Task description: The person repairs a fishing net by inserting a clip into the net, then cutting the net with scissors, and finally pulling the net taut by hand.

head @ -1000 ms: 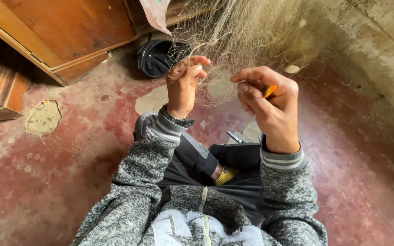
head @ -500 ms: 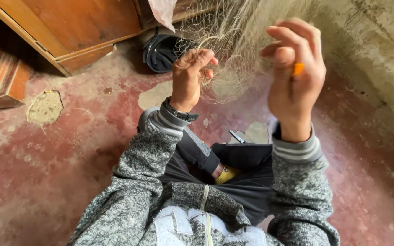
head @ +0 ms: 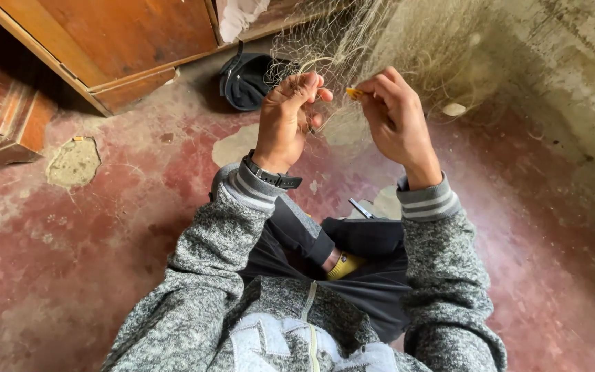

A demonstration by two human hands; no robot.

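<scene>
At the far left of the frame a wooden step point(head: 1, 131) and a pale patch point(head: 72, 162) in the red floor point(head: 91, 275) sit where they did a second ago, and the cabinet point(head: 118, 41) fills the upper left with a dark bag point(head: 246, 81) just right of its corner. Left of centre, the left hand point(head: 290, 117), watch point(head: 273, 176) at the wrist, is closed in a pinch on strands of the net point(head: 380, 48), much as it was before. The change lies to its right: the right hand point(head: 397, 117), which half a second ago was lifted high and well apart toward the upper right, has come back down and inward, so the two hands now stand close together at upper centre. Its fingers are closed on a small orange tool point(head: 354, 92), whose tip points at the left hand's fingertips. I judge that one pull of the thread is finished and the tool is being brought to the mesh for the next pass. The net hangs from the upper middle toward the concrete wall point(head: 573, 83) at the right.
</scene>
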